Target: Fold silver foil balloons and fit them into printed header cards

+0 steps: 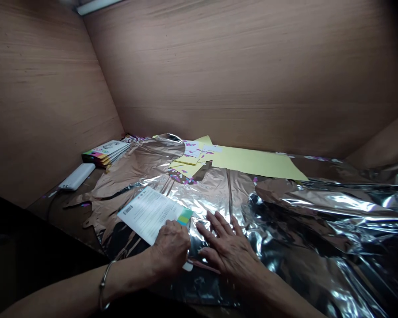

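A flat white printed packet [149, 211] with a barcode and a green-and-blue band lies slanted on a sheet of silver foil [208, 194]. My left hand [172, 245] is closed over the packet's near right end, its fingers curled under and mostly hidden. A small white corner pokes out below this fist. Just to the right, my right hand [227, 243] rests flat on the foil with fingers spread, holding nothing. Its thumb and fingertips point toward the packet's edge.
Several similar coloured packets [106, 152] stack at the back left, beside a white power-bank-like box [77, 176] with a cable. Yellow card [258, 162] and white slips [192, 149] with purple bits lie behind the foil. Wooden panels [219, 66] enclose the back and left.
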`<state>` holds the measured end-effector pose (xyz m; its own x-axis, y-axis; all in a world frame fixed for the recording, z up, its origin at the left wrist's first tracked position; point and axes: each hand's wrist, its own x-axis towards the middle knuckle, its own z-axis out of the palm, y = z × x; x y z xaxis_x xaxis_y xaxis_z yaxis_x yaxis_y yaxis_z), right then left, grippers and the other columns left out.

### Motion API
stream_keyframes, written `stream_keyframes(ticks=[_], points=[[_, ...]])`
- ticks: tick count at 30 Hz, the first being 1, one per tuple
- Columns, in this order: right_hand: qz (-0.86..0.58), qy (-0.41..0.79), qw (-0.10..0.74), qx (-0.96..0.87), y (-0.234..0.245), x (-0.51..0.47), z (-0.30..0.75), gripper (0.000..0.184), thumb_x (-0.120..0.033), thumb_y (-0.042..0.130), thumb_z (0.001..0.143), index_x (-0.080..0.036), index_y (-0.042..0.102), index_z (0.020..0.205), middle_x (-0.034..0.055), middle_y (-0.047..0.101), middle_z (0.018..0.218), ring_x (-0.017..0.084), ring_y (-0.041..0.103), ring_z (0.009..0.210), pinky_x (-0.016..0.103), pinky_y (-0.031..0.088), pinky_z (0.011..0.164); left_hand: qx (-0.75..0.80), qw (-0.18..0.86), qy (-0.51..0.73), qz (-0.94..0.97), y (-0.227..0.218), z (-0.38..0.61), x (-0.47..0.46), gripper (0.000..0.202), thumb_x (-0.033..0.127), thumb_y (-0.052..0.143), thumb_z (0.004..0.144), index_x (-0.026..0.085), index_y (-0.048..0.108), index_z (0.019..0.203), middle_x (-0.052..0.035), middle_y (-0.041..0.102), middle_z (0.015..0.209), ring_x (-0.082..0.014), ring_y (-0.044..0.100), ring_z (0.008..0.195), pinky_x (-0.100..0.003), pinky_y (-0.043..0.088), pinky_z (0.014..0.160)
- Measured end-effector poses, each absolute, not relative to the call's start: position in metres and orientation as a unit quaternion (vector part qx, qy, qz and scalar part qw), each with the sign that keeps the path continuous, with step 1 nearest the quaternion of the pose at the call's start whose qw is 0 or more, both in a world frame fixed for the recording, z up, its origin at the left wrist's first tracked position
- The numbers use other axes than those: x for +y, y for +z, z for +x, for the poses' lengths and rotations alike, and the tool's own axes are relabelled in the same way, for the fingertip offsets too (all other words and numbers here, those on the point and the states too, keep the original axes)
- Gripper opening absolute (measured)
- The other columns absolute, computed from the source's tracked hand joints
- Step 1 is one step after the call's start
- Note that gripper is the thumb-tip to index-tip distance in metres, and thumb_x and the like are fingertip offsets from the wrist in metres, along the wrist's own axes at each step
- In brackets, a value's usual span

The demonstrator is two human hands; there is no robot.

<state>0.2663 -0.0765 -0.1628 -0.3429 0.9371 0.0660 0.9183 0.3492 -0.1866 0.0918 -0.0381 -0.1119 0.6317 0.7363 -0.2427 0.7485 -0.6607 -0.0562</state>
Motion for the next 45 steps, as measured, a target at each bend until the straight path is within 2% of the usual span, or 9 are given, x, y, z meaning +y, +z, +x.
stream_keyframes(ticks=[10,14,16,18,22,25,31,38,45], points=[[-0.538,0.091,0.075,-0.835,-0.151,-0.054,0.239,0.056,-0.057,0.039,0.086,-0.031,0.033,0.135,0.0117,0.023,0.144,0.033,0.013,0.132,0.059,0.010,0.101,0.380,0.016,-0.148,0.913,-0.109,0.094,-0.041,0.010,0.013,0.063,0.060,0.010,0.063,0.070,-0.0141,0.062,0.073,-0.0286,0.060,0.073,-0.037,0.049,0.065],[-0.536,0.104,0.076,-0.834,-0.153,-0.047,0.229,0.054,-0.053,0.036,0.088,-0.031,0.028,0.137,0.0102,0.021,0.145,0.032,0.012,0.132,0.058,0.007,0.102,0.424,0.040,-0.085,0.901,-0.100,0.070,-0.023,0.019,0.017,0.046,0.080,0.011,0.064,0.075,-0.0121,0.065,0.073,-0.0232,0.063,0.070,-0.033,0.049,0.065],[-0.540,0.102,0.075,-0.832,-0.154,-0.046,0.227,0.053,-0.052,0.037,0.088,-0.031,0.029,0.137,0.0098,0.020,0.145,0.031,0.012,0.133,0.058,0.008,0.102,0.466,0.044,0.020,0.883,-0.102,0.045,-0.002,0.031,0.021,0.034,0.088,0.011,0.063,0.085,-0.0118,0.066,0.081,-0.0219,0.063,0.078,-0.033,0.049,0.073],[-0.542,0.096,0.070,-0.832,-0.154,-0.047,0.226,0.052,-0.051,0.038,0.088,-0.031,0.032,0.135,0.0096,0.022,0.145,0.031,0.013,0.132,0.058,0.008,0.102,0.487,0.019,0.104,0.867,-0.112,0.016,0.020,0.031,0.024,0.035,0.089,0.011,0.060,0.103,-0.0135,0.062,0.107,-0.0231,0.055,0.104,-0.036,0.042,0.091],[-0.535,0.086,0.055,-0.838,-0.151,-0.050,0.224,0.047,-0.047,0.040,0.088,-0.030,0.038,0.132,0.0081,0.027,0.143,0.033,0.015,0.132,0.060,0.010,0.100,0.501,0.057,0.054,0.862,-0.143,-0.022,0.040,0.040,0.026,0.039,0.089,0.007,0.048,0.124,-0.0154,0.042,0.134,-0.0263,0.029,0.130,-0.048,0.022,0.106],[-0.543,0.068,0.046,-0.835,-0.153,-0.050,0.222,0.047,-0.046,0.042,0.087,-0.029,0.040,0.131,0.0087,0.027,0.143,0.034,0.015,0.131,0.061,0.012,0.099,0.493,0.095,0.043,0.864,-0.154,-0.023,0.036,0.042,0.025,0.036,0.091,0.006,0.043,0.128,-0.0158,0.034,0.139,-0.0242,0.022,0.132,-0.046,0.016,0.108],[-0.558,0.044,0.047,-0.828,-0.161,-0.048,0.217,0.046,-0.045,0.042,0.086,-0.031,0.042,0.129,0.0094,0.026,0.143,0.034,0.016,0.131,0.060,0.012,0.100,0.496,0.129,0.053,0.857,-0.147,-0.017,0.030,0.040,0.024,0.037,0.091,0.008,0.046,0.126,-0.0161,0.034,0.139,-0.0230,0.021,0.133,-0.044,0.014,0.109],[-0.523,0.097,0.047,-0.846,-0.147,-0.043,0.206,0.032,-0.041,0.033,0.091,-0.030,0.062,0.098,0.0039,0.036,0.138,0.030,0.009,0.133,0.060,0.007,0.102,0.485,0.153,0.090,0.856,-0.147,-0.019,0.031,0.035,0.024,0.038,0.091,0.012,0.052,0.121,-0.0147,0.038,0.136,-0.0218,0.025,0.132,-0.046,0.016,0.108],[-0.541,0.170,0.164,-0.807,-0.153,-0.041,0.199,0.033,-0.041,0.038,0.088,-0.022,0.065,0.092,0.0104,0.022,0.144,0.031,0.006,0.133,0.060,0.009,0.102,0.491,0.152,0.094,0.853,-0.153,-0.021,0.029,0.037,0.025,0.039,0.091,0.009,0.050,0.123,-0.0148,0.037,0.138,-0.0233,0.024,0.132,-0.043,0.014,0.109]])
